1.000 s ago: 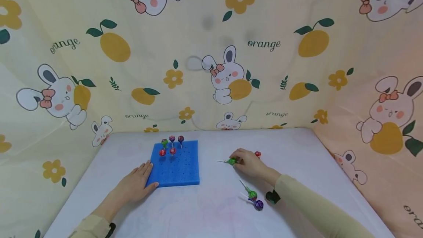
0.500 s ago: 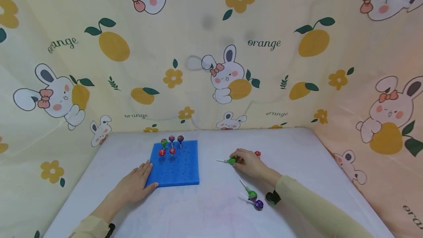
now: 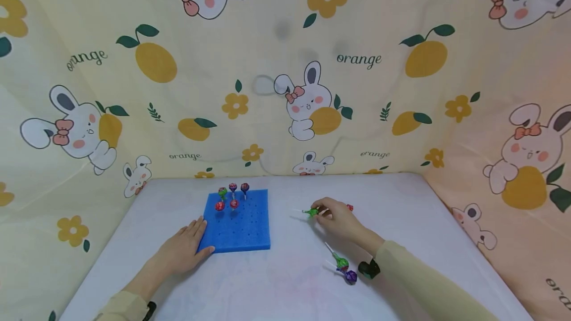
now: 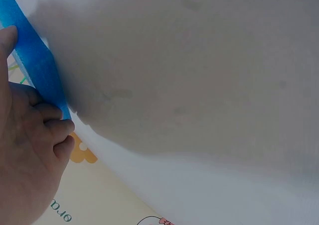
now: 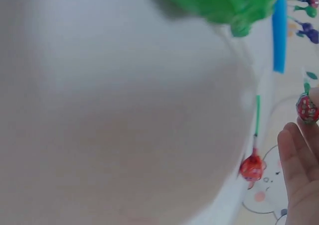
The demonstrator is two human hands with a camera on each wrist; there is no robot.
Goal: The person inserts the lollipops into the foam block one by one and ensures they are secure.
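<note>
My right hand pinches a green-wrapped lollipop by its candy end, slightly above the table, its white stick pointing left. In the right wrist view the held lollipop shows red and green between thumb and fingers. My left hand rests along the left edge of a blue foam board, thumb at the front corner. In the left wrist view, the thumb and fingertips touch the board's side. Several lollipops stand upright in the board's back left part, among rows of small holes.
A green lollipop and a purple lollipop lie on the white table near the right forearm. A red lollipop lies behind the right hand, partly hidden. A patterned cloth bounds the table's back and sides.
My right hand has lifted the green lollipop slightly off the table, and a shadow now shows beneath it. The left hand and the board have stayed in place.
</note>
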